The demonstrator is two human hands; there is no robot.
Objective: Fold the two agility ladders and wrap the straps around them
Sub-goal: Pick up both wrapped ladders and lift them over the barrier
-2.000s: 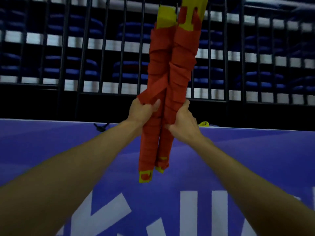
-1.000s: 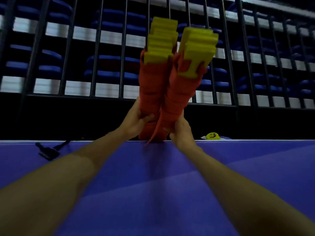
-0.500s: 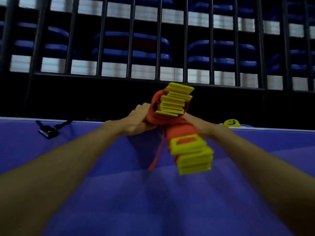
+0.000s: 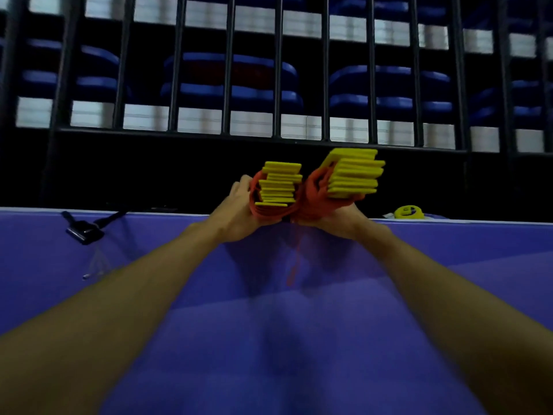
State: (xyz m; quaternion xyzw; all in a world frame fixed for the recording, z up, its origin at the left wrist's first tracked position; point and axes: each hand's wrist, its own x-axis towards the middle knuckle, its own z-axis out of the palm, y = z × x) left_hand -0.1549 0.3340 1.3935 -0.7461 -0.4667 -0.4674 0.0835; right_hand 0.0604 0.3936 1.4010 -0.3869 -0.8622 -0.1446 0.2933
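Two folded ladders (image 4: 279,187), held side by side above the far edge of a purple mat (image 4: 149,295).

The left hand (image 4: 239,211) grips one stack of yellow rungs (image 4: 281,175). The right hand (image 4: 338,218) cups the other stack (image 4: 353,175) from below, its fingers mostly hidden. Orange straps (image 4: 311,202) are wound round both, and a loose strap tail (image 4: 294,265) dangles between the forearms. The rungs look stiff, flat and light, but the staggered stacks would likely slide apart, and the webbing is soft. They are best held at the wrapped middle, squeezing each stack flat.
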